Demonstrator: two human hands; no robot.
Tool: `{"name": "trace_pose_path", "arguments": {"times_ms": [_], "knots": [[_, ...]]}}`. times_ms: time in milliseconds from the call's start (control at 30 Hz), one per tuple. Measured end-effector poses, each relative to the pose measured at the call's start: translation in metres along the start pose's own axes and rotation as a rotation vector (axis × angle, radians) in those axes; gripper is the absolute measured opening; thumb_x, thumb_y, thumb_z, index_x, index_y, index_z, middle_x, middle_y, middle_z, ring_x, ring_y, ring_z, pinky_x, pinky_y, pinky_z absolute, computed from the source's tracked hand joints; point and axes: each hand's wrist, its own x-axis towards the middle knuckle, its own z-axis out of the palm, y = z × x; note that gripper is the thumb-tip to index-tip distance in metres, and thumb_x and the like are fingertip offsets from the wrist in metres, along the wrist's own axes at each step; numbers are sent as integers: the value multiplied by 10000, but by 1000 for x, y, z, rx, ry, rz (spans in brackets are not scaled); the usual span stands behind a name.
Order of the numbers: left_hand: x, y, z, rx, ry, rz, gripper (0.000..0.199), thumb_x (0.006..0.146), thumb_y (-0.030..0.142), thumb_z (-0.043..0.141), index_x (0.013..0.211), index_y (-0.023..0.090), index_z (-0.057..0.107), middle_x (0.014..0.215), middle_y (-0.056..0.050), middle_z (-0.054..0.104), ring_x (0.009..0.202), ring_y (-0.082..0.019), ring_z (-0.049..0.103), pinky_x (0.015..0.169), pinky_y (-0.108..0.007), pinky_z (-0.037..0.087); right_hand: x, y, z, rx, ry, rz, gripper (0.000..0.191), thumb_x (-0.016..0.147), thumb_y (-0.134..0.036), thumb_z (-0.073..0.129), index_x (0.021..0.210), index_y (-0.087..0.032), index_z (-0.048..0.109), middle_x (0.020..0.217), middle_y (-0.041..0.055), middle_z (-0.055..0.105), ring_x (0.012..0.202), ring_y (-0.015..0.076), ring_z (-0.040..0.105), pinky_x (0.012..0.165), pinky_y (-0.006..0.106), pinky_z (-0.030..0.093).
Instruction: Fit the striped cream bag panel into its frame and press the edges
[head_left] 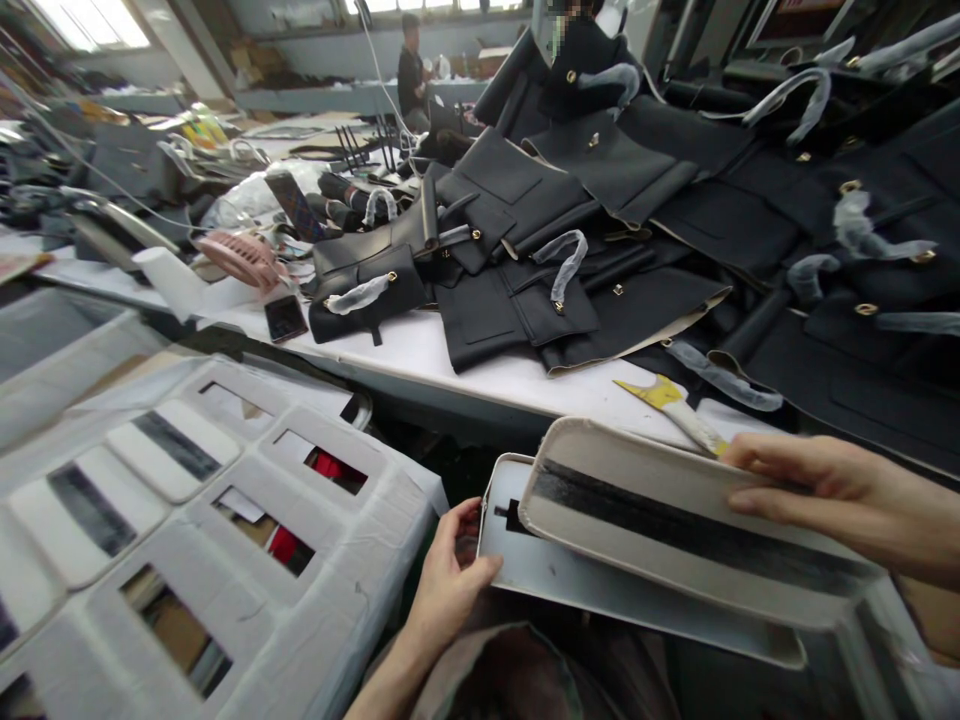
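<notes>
A long grey panel [675, 520] with rounded corners and a dark stripe lies tilted in my right hand [840, 490], its thumb and fingers pinching the upper edge. Beneath it, partly covered, is a pale tray-like piece [585, 575] with a raised rim and a dark cutout near its left end. My left hand [454, 570] grips that piece's left end, thumb on the near edge and fingers behind. Just beyond the panel, a yellow-and-white tool [675, 408] rests on the white table [420, 355].
Black bag pieces [517, 300] with wrapped handles are heaped across the table. At left stands a white-covered surface [337, 530] with rectangular openings and striped panels [172, 450]. A pink fan [240, 258] and a phone [286, 318] lie on the table. People [411, 70] are in the background.
</notes>
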Motion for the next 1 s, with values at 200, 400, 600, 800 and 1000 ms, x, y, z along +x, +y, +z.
{"name": "trace_pose_path", "arguments": {"times_ms": [200, 400, 600, 800, 1000], "knots": [[2, -3, 0, 26, -9, 26, 635, 613, 227, 642, 1234, 174, 520, 1183, -105, 601, 1114, -268, 547, 860, -353, 491, 30, -16, 28, 82, -332, 37, 335, 863, -541, 564, 787, -214, 563, 674, -15, 439, 618, 125, 382, 545, 256, 318], [2, 1, 1, -15, -5, 2, 643, 574, 221, 627, 1208, 182, 530, 1144, -97, 601, 1043, -254, 559, 812, -335, 502, 62, 4, 45, 127, -405, 36, 269, 843, -455, 606, 821, -190, 564, 705, -30, 490, 646, 113, 415, 574, 240, 302], [3, -6, -1, -65, -41, -17, 700, 556, 216, 630, 1244, 200, 504, 1164, -90, 578, 1109, -264, 521, 840, -333, 491, 90, 23, 58, 284, -625, 125, 267, 758, -401, 678, 852, -175, 571, 752, -24, 587, 639, 120, 486, 548, 222, 307], [4, -11, -7, -133, -94, -24, 766, 519, 220, 641, 1267, 194, 480, 1201, -99, 567, 1168, -290, 482, 909, -362, 450, 92, 19, 72, -195, -461, -28, 144, 817, -353, 571, 784, -213, 559, 722, -20, 587, 680, 166, 536, 585, 268, 346], [5, -13, -9, -169, -128, -38, 826, 483, 231, 638, 1286, 192, 448, 1219, -102, 529, 1173, -300, 466, 921, -370, 424, 64, 25, 99, -846, -149, -157, 198, 920, -319, 423, 979, -216, 581, 923, 82, 640, 789, 255, 610, 655, 360, 389]]}}
